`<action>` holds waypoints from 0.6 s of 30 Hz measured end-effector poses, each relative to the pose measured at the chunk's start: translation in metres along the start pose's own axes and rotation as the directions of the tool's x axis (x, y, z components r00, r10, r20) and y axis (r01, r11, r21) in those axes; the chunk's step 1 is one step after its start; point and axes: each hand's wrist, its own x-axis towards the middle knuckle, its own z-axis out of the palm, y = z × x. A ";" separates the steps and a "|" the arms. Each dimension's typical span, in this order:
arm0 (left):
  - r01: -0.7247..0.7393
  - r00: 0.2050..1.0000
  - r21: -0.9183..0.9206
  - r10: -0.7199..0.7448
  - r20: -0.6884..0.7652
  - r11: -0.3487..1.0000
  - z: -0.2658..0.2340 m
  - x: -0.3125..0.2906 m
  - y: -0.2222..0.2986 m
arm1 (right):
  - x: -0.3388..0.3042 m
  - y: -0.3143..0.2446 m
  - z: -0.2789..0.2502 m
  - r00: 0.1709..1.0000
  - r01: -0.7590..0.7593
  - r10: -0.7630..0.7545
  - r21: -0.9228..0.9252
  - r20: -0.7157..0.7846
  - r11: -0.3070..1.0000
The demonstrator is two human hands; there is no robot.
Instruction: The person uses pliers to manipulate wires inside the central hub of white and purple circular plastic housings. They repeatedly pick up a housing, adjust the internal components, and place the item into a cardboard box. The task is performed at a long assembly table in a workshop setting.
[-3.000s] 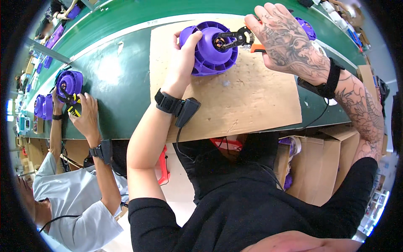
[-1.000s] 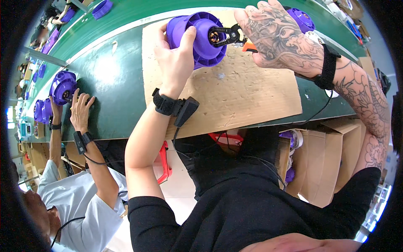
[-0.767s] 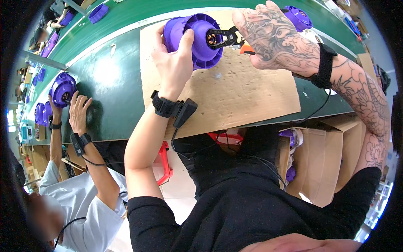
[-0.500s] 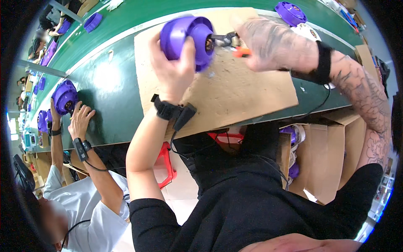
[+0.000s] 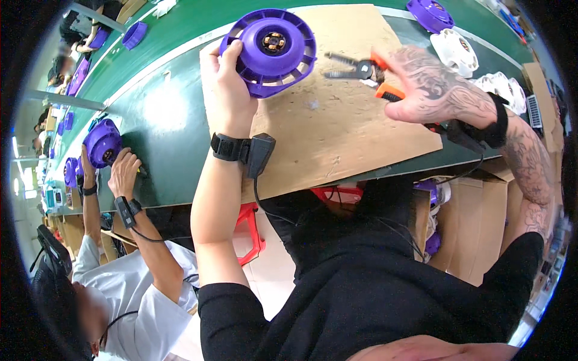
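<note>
My left hand [image 5: 233, 99] is closed on the rim of a round purple plastic housing [image 5: 289, 51], lifted above the cardboard sheet [image 5: 343, 138]. Slots run around the housing's edge, and copper-coloured parts show in its dark centre hole, which faces up. To its right, my right hand [image 5: 436, 87] grips a pair of pliers [image 5: 366, 69] with orange handles and dark jaws. The jaws are spread and point toward the housing without touching it. Both wrists wear black straps with a cabled device.
The cardboard lies on a green workbench [image 5: 174, 156]. Another purple housing [image 5: 430, 15] and white round parts [image 5: 454, 53] sit at the back right. At left, a co-worker's hand [image 5: 124, 174] works on a purple housing [image 5: 103, 143]. Cardboard boxes [image 5: 475, 222] stand below the bench edge.
The pliers have drawn away to the right from the housing's centre, and their jaws have spread. My left hand has tilted the housing so its centre hole faces up.
</note>
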 end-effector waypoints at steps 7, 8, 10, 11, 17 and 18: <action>0.070 0.989 -0.019 -0.067 0.135 0.997 0.022 -0.011 -0.002 | 0.005 -0.012 -0.037 0.931 0.187 -0.293 -0.401 -0.220 0.897; 0.079 0.989 0.009 -0.079 0.123 0.997 0.017 -0.016 0.004 | 0.014 -0.015 -0.041 0.979 0.153 -0.197 -0.441 -0.054 0.884; 0.105 0.990 0.028 -0.107 0.089 0.994 0.010 -0.026 0.015 | 0.020 -0.018 -0.036 0.876 0.347 -0.461 -0.477 -0.143 0.807; 0.118 0.988 -0.010 -0.117 0.102 0.993 0.017 -0.029 0.017 | 0.017 -0.019 -0.038 0.865 0.357 -0.482 -0.505 -0.138 0.786; 0.315 0.913 -0.065 -0.283 0.294 0.947 0.031 -0.023 0.011 | 0.016 -0.024 -0.044 0.949 0.189 -0.311 -0.705 -0.047 0.684; 0.312 0.904 -0.024 -0.289 0.315 0.950 0.026 -0.022 0.011 | 0.019 -0.025 -0.043 0.949 0.185 -0.313 -0.728 -0.042 0.660</action>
